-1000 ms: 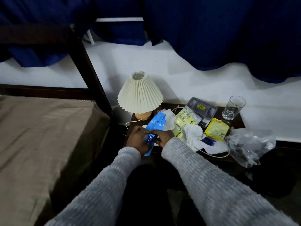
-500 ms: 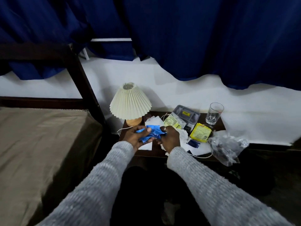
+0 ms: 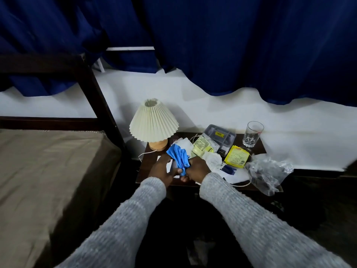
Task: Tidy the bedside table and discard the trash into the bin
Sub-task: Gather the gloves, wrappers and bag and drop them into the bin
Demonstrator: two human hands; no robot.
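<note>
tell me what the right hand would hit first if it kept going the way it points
Probably the blue wrapper it already grips, then the left hand just beyond; depth is hard to judge.

A thin, crinkled blue plastic wrapper [image 3: 178,157] is gripped by both hands [image 3: 164,169] [image 3: 197,169], whose sleeves [image 3: 251,219] are of coarse, nubbly grey knit. The bedside table [image 3: 257,141] is seen to be dark, smooth wood. At its left end, a lamp [image 3: 154,122] is topped by matt, pleated cream fabric or paper on a pale wooden base. Right of the lamp, crumpled white paper [image 3: 212,160], a glossy yellow packet [image 3: 237,156] and a smooth grey plastic tray [image 3: 220,135] are found. Farther right, cut clear glass [image 3: 252,134] and a shiny, crinkled clear plastic bag [image 3: 267,171] are shown.
</note>
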